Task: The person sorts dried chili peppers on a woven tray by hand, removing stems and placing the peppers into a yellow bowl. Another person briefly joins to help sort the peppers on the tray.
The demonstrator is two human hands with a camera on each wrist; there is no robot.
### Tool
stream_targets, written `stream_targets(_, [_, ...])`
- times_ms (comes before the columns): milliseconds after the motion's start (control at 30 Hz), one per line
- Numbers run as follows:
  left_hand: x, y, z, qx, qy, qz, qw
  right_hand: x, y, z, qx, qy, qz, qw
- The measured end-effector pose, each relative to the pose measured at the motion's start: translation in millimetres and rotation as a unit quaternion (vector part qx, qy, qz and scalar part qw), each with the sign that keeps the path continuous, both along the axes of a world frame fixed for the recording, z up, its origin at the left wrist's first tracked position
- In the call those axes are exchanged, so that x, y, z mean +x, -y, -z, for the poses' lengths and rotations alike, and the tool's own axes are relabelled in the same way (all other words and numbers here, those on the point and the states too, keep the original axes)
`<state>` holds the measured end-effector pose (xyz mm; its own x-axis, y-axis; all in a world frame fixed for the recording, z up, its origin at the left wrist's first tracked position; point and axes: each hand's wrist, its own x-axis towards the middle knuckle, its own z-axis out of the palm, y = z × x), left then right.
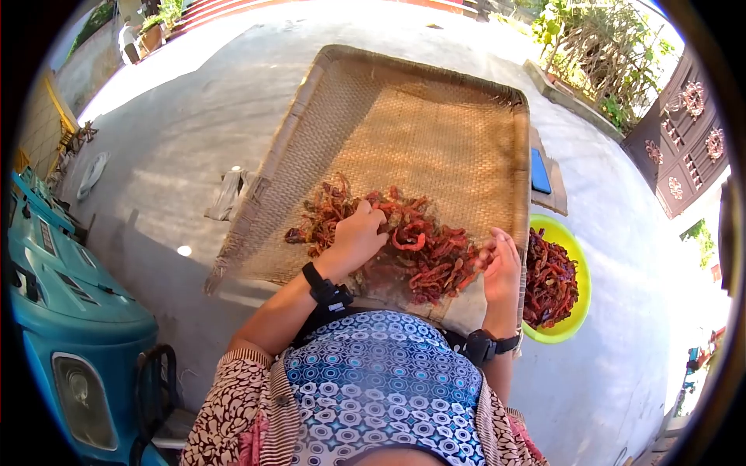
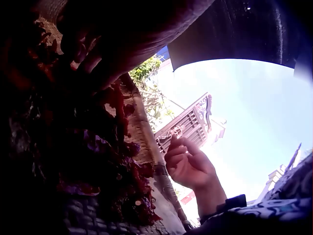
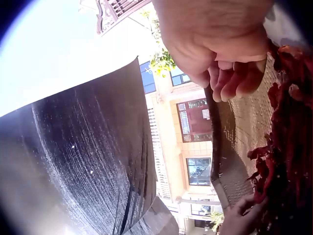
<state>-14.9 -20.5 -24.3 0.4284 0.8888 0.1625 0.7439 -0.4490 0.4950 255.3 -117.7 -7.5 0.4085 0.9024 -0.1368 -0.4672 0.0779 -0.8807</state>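
Observation:
A pile of wrinkled dried red peppers (image 1: 423, 241) lies on the near part of a woven tray (image 1: 443, 124). My left hand (image 1: 359, 239) reaches into the left side of the pile, its fingers bent down among the peppers; the fingertips are partly hidden, and I cannot tell whether they pinch one. At the pile's right edge, close to the tray's right rim, my right hand (image 1: 501, 268) is raised with its fingers loosely curled. No pepper shows in that hand (image 3: 230, 63) in the right wrist view. Dark bands with cameras circle both wrists.
A yellow-green basin (image 1: 575, 311) of dark red peppers (image 1: 550, 283) stands on the ground right of the tray. Behind it lie a blue flat object (image 1: 540, 171) and cardboard (image 1: 553, 194). A teal vehicle (image 1: 85, 326) stands at left. Far off, a person (image 1: 128, 40) stands near plants.

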Motion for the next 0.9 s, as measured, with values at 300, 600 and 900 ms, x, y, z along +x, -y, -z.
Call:
stream_targets(300, [0.0, 23.0, -1.8, 0.042, 0.079, 0.130, 0.987, -66.3, -5.1, -12.2, 0.005, 0.306, -0.198, 0.931])
stream_targets(600, [12.3, 31.1, -9.4, -0.012, 0.064, 0.175, 0.982, -81.9, 0.6, -15.8, 0.032, 0.239, -0.212, 0.947])
stream_targets(900, [-0.3, 28.4, -13.5, -0.074, 0.113, 0.136, 0.981, -67.8, -8.3, 1.3, -0.021, 0.264, -0.218, 0.939])
